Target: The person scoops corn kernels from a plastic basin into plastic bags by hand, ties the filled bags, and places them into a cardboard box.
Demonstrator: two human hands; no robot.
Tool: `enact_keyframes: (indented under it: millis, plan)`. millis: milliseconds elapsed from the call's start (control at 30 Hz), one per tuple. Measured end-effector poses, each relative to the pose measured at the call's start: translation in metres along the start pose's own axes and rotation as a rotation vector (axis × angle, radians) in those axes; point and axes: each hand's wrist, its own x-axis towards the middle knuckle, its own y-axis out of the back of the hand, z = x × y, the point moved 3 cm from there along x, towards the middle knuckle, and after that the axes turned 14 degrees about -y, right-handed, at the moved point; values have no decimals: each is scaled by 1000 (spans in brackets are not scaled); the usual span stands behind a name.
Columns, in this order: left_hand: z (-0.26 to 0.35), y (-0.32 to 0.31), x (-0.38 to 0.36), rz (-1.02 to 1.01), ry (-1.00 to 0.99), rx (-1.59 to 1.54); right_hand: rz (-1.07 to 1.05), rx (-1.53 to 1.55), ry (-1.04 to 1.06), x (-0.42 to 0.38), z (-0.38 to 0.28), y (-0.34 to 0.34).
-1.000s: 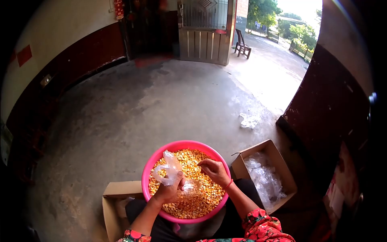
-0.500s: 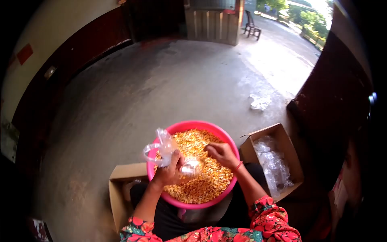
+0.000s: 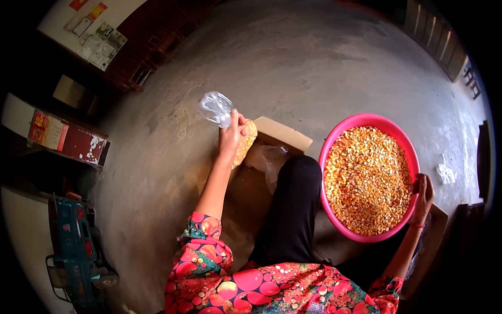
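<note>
Your left hand (image 3: 230,137) gripped the filled corn bag (image 3: 246,140) over the cardboard box (image 3: 282,137); right hand (image 3: 422,192) clasped the basin (image 3: 334,140) rim. Bagging step appeared complete; the next move calls for a controlled release into the box.

Box (image 3: 272,137) interior hidden behind knee (image 3: 293,172).

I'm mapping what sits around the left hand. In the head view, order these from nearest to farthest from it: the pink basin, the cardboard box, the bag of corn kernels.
1. Bag of corn kernels: gripped in the left hand.
2. Cardboard box: just right of that hand, beside the knee.
3. Pink basin: farther right, its far rim held by the right hand.
</note>
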Motion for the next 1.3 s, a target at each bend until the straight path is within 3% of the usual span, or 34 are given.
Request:
enact_keyframes:
  millis: [200, 333, 367, 433, 467, 500, 567, 600, 633, 667, 733, 900, 933, 1000, 1100, 1233, 1300]
  plan:
    - [-151, 86, -82, 21, 253, 158, 29, -179, 46, 0, 1, 5]
    - [-215, 95, -135, -169, 330, 230, 22, -109, -39, 3, 12, 6]
    - [-242, 103, -145, -234, 208, 410, 23, -146, -39, 4, 15, 4]
    - [-282, 105, -167, -178, 423, 548, 39, -100, -115, 1, 19, 1]
    - [-358, 127, -188, -207, 410, 602, 20, -231, -77, -1, 14, 1]
    - [-365, 110, -195, -270, 434, 593, 37, -264, -92, -8, 5, -3]
    - [-356, 78, -199, -414, 434, 518, 148, -497, 12, -13, -2, -3]
    - [-355, 64, -202, -470, 434, 469, 185, -405, 67, -8, 17, 5]
    - [-350, 56, -198, -512, 432, 417, 107, -301, -93, -15, 0, -3]
    - [-336, 43, -187, -551, 424, 363, 61, -95, -106, -16, 1, -4]
    - [-305, 22, -165, -608, 395, 250, -38, -43, -114, -21, -9, 5]
    - [-203, -19, -109, -780, 75, -127, 54, -66, -94, -44, -20, 42]
    - [-187, -22, -100, -785, 68, -133, 65, -54, -89, -49, -21, 49]
    - [-177, -20, -64, -629, 334, 69, 81, -75, -121, -63, -25, 62]
    - [-70, -74, -38, -641, 405, 113, 104, -44, -111, -84, -38, 85]
    - [-13, -146, -28, -806, 330, 184, 231, -177, -103, -71, -24, 138]
    - [-45, -174, -34, -909, 316, 201, 293, -412, -121, -38, 18, 174]
